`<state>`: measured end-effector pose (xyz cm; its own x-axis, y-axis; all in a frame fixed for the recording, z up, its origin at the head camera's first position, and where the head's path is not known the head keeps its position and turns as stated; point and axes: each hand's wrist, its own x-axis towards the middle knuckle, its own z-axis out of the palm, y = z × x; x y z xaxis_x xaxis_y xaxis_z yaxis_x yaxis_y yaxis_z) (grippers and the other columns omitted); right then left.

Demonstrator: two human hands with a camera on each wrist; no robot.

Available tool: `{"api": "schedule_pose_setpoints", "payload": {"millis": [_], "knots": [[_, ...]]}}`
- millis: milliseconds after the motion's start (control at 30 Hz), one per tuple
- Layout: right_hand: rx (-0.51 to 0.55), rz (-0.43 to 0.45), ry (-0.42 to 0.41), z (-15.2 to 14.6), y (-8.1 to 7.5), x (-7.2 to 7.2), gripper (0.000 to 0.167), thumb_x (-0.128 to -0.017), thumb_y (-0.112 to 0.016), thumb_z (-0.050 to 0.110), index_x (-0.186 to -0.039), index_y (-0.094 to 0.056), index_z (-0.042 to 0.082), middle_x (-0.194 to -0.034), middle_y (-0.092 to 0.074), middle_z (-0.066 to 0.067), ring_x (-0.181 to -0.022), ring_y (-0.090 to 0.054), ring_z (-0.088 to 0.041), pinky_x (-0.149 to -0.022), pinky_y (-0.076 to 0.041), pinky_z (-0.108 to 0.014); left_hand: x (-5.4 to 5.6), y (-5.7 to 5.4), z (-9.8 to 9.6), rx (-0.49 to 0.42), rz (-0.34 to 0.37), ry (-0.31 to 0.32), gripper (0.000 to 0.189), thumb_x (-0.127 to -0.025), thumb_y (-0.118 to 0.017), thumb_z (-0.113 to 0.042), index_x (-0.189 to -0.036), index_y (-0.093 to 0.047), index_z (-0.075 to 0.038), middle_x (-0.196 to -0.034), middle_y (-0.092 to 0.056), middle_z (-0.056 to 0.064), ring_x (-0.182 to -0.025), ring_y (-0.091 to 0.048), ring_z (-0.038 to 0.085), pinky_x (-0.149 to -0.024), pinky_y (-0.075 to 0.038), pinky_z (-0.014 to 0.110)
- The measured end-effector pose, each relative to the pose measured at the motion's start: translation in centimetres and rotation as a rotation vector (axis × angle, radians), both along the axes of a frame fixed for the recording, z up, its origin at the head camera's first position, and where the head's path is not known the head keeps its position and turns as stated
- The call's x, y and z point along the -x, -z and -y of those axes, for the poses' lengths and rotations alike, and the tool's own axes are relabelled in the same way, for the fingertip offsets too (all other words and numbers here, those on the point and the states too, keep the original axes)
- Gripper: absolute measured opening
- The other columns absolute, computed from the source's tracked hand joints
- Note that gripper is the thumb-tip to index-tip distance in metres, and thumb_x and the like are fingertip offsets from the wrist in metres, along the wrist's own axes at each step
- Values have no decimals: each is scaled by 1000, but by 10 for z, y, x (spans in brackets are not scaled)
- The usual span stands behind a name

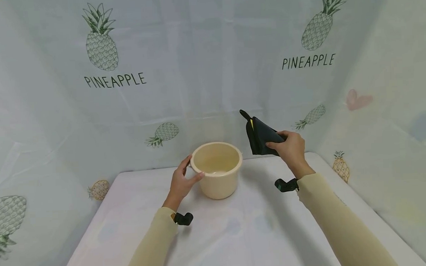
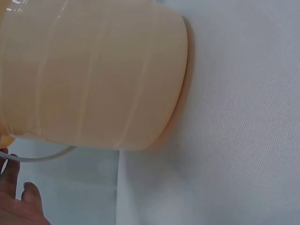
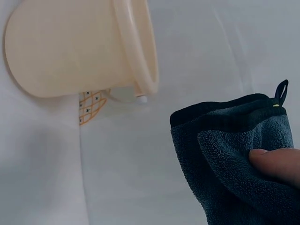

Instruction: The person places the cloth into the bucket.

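A cream plastic bucket stands upright on the table, its mouth facing up. My left hand holds its left side at the rim, thumb at the front and fingers farther back. The left wrist view shows the bucket's ribbed wall and a thin handle near the fingers. To the right of the bucket, my right hand grips a folded dark blue-grey towel above the table. In the right wrist view, the thumb presses on the fuzzy towel, which has a black edge and a hanging loop.
A white cloth covers the table. Behind it hangs a pale curtain printed with pineapples, and more of it runs along both sides. Each wrist wears a small black camera.
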<state>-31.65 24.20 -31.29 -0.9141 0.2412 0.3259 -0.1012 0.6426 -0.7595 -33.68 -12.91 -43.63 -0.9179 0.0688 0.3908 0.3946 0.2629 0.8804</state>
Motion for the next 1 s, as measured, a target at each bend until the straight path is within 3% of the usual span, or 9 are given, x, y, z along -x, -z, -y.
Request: {"api": "schedule_pose_setpoints", "payload": {"millis": [333,567,800,900,1000], "knots": [[15,-4,3,0,-6,-3,59,-92,-80,24,-140,-63,-5,-137,-61,-29,-128,-53,-48,-102,-53,-62,-3,-1,2,27,-3,-10,91,-89,-85,-27,-164,-37,-9,-167,-38,11,-156,-31,31,-129,-22,54],[65,-9,-9,2,-8,-5,59,-92,-82,22,-141,-63,-3,-140,-60,-28,-129,-54,-47,-103,-53,-60,2,3,6,25,25,4,90,-89,-85,-27,-164,-37,-13,-168,-37,9,-157,-29,28,-129,-21,53],[77,5,-11,9,-9,-6,59,-92,-82,23,-142,-63,-2,-140,-60,-27,-129,-55,-47,-103,-53,-60,-33,-36,-2,31,38,26,86,-90,-80,-13,-161,-35,5,-165,-36,24,-156,-29,39,-128,-22,57],[87,9,-18,13,-8,-5,59,-92,-82,24,-142,-63,-2,-141,-60,-27,-129,-55,-46,-103,-54,-59,-32,-36,-2,30,40,23,85,-91,-81,-12,-161,-35,4,-166,-36,23,-155,-30,38,-128,-22,56],[99,13,-28,17,-8,-4,59,-92,-82,24,-142,-63,-1,-141,-60,-26,-130,-56,-45,-104,-54,-59,-22,-25,-1,30,45,16,87,-91,-82,-13,-162,-34,2,-167,-35,21,-156,-29,38,-129,-21,55]]}}
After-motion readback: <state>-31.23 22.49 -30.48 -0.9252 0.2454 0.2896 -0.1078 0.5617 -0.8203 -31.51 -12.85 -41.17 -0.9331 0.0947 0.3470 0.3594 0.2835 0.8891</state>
